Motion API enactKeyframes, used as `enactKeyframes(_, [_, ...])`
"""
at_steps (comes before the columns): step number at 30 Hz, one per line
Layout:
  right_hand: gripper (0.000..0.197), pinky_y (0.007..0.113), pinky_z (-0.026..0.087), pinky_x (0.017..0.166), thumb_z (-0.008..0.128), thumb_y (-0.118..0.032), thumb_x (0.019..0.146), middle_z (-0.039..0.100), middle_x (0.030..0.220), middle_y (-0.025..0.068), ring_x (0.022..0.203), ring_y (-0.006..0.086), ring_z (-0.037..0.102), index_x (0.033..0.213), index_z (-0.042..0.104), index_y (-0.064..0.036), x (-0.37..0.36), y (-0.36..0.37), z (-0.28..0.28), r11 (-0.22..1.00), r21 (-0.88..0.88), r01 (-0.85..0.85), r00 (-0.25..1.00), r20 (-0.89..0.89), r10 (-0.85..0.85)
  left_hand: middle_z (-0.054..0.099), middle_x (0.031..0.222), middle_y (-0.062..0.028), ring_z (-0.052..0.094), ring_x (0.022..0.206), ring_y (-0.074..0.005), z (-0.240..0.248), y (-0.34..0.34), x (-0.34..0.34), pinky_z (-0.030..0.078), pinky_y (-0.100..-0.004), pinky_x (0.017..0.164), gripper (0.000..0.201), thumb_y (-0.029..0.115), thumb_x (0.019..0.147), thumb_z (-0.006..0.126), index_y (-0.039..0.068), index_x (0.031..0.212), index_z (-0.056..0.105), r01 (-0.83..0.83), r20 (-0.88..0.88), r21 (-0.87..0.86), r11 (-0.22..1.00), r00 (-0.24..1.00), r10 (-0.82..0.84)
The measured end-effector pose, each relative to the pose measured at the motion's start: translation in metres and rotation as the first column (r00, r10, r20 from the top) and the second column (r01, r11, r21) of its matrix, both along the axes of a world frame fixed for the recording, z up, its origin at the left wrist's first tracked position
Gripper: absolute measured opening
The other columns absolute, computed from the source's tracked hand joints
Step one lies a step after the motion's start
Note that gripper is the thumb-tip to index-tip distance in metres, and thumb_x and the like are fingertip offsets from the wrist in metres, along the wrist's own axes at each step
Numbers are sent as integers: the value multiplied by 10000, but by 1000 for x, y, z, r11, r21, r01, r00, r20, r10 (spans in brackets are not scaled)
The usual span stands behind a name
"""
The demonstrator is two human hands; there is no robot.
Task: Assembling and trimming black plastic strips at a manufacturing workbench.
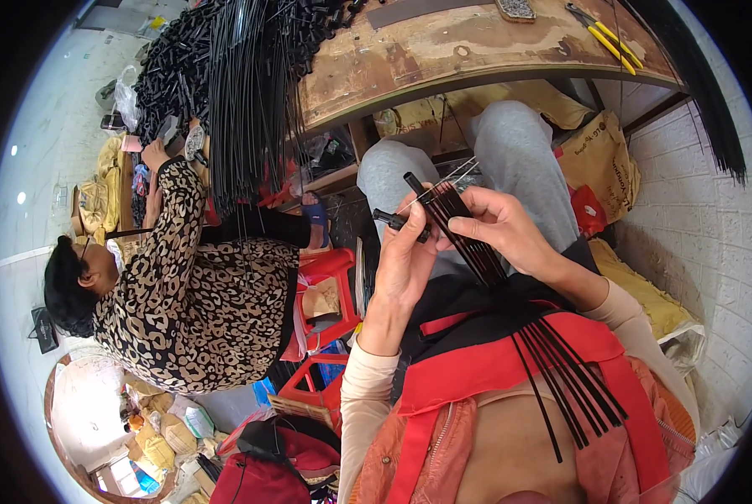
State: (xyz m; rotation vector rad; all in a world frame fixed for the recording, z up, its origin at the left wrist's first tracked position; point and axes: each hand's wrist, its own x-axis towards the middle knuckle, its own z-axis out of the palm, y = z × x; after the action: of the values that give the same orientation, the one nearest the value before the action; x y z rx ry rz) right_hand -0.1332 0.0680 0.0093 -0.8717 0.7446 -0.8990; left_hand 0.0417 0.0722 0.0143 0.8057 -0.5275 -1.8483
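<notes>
My left hand (408, 256) is closed with thumb and fingers around a short black tubular piece (388, 220) that sticks out to the left. A fan of thin black rods (479, 259), like umbrella ribs, hangs from a black tube (414, 182) between my hands. My right hand (510, 228) pinches these rods, its thumb lying across them. A thin pale wire (460, 175) crosses near the tube's top; which fingers hold it is hidden. The rods run down over my black and red apron (477, 370), and more rod ends (573, 395) show lower on my front.
A worn wooden bench (443, 50) stands ahead, with yellow-handled pliers (607, 42) on it. Many black rods (254, 109) and small black tubes (170, 76) heap at its left. A co-worker in a leopard-print top (208, 311) sits left, near red stools (330, 286). Yellow sacks (603, 164) lie right.
</notes>
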Motion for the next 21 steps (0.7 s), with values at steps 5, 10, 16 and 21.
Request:
enactKeyframes(5, [159, 215, 495, 734, 612, -134, 938, 647, 891, 47, 847, 114, 668, 980, 575, 15, -3, -14, 4, 1000, 10, -16, 999, -36, 17, 633, 1148, -42, 553, 1032, -109, -1, -12, -1, 419, -273, 894, 378, 272, 944, 618, 49, 1244, 560, -7, 47, 33, 999, 999, 6])
enactKeyframes(10, [146, 248, 533, 716, 608, -122, 936, 650, 885, 73, 812, 166, 690, 982, 579, 13, -11, -54, -17, 964, 208, -167, 975, 180, 130, 586, 1265, -108, 533, 1147, -179, -2, -39, -9, 395, -339, 1003, 383, 268, 967, 576, 12, 1250, 542, 23, 124, -40, 999, 992, -18])
enactKeyframes(16, [194, 265, 541, 726, 590, -135, 947, 653, 905, 72, 822, 184, 689, 1078, 574, 6, -15, -112, -29, 945, 223, -241, 963, 177, 204, 569, 1295, -126, 522, 1176, -201, -18, -93, -9, 387, -357, 1022, 389, 262, 986, 538, 15, 1284, 510, 8, 136, -50, 999, 991, -1])
enactKeyframes(21, [241, 259, 550, 726, 582, -131, 952, 645, 964, 80, 796, 148, 665, 1142, 563, 16, -2, -137, -28, 990, 56, -129, 984, 132, 121, 536, 1342, -122, 519, 1179, -196, -18, -126, -14, 385, -361, 1017, 434, 271, 994, 520, 59, 1365, 443, -42, 69, -36, 998, 997, 45])
